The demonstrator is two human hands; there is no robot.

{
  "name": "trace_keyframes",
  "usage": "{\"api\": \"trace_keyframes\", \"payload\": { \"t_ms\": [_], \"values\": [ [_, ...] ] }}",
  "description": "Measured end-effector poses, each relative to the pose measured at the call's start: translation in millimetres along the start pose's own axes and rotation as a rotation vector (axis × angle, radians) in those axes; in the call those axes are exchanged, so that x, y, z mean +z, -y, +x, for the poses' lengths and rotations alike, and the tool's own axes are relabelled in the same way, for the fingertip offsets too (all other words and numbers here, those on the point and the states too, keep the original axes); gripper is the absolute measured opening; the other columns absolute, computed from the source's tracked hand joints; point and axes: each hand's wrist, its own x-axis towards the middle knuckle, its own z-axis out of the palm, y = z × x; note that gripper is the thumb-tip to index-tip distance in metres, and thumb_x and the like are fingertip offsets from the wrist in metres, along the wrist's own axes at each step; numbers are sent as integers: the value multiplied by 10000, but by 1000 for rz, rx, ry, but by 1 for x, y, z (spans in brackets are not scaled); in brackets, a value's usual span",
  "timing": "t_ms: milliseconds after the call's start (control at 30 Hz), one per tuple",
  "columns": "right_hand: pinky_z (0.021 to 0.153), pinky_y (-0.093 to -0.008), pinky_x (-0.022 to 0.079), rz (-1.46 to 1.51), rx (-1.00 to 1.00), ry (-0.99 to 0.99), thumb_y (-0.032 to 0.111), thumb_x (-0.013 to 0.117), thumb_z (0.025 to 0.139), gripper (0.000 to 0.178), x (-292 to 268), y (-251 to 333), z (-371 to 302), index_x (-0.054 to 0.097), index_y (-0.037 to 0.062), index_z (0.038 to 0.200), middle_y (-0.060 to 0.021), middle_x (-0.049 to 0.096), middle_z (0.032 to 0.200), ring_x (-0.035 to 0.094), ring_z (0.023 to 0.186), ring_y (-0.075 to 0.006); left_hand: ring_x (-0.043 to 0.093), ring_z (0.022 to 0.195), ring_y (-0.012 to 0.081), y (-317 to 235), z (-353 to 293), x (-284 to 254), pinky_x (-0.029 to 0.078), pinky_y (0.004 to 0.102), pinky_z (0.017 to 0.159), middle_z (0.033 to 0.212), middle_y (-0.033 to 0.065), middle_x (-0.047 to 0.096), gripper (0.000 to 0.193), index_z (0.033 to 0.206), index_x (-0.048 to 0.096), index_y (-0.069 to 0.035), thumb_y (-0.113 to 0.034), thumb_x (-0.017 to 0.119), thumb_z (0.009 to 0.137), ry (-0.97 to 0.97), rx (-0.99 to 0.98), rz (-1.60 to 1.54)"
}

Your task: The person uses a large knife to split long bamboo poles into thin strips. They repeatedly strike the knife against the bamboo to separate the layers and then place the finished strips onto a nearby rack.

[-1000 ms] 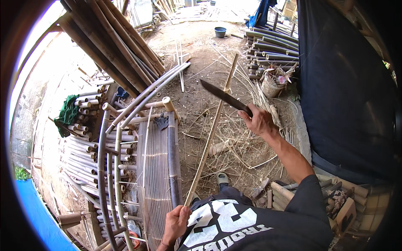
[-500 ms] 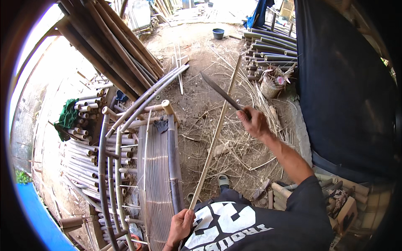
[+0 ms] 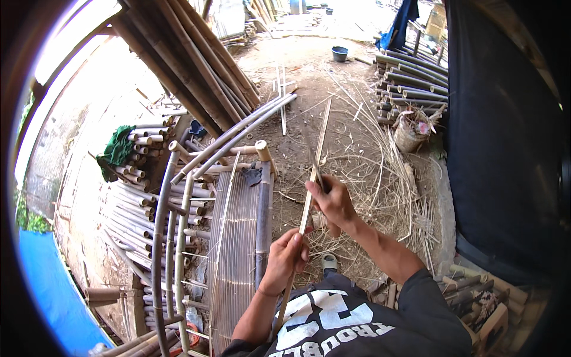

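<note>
A long pale bamboo strip point(image 3: 307, 211) slants up and away from beside my body. My left hand point(image 3: 285, 259) is closed around its lower part, with the thumb along the strip. My right hand point(image 3: 334, 205) grips the handle of a long knife point(image 3: 315, 160); most of the handle is hidden in the fist. The thin dark blade lies against or just beside the strip and points away from me. Motion blur hides whether its edge is cutting in.
To my left stands a bamboo bench point(image 3: 238, 262) with a slatted seat. Stacked bamboo poles point(image 3: 128, 217) lie beyond it. More poles point(image 3: 410, 77) are piled at the far right, near a dark sheet point(image 3: 505, 149). Shavings point(image 3: 380, 178) litter the ground; a dark basin point(image 3: 339, 53) sits farther off.
My right hand and the knife have come down and inward to the strip. My left hand has moved up and away from my body, gripping the strip higher. The view has shifted left.
</note>
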Motion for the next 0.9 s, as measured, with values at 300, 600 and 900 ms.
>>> {"api": "trace_keyframes", "payload": {
  "t_ms": [300,600,900],
  "values": [
    [442,-368,515,-805,-295,14,575,566,895,521,-40,0,-2,555,59,821,-73,583,619,601,473,-233,365,431,23,-7,-25,7,267,178,379,589,-28,469,359,1286,559,-16,-249,482,1024,-145,24,138],
    [305,-307,441,-849,-293,-89,664,297,950,616,-88,-12,20,481,104,770,12,420,541,449,383,-102,349,409,27,0,-58,14,245,186,379,545,-30,446,367,1282,550,27,-226,486,1023,-114,-6,203],
    [311,-260,285,-625,61,-417,759,335,886,669,-175,-17,52,556,140,759,55,430,526,361,386,-58,370,422,36,5,-107,2,265,195,387,557,-28,452,361,1280,544,39,-206,472,1024,-91,-118,212]
  ]
}}
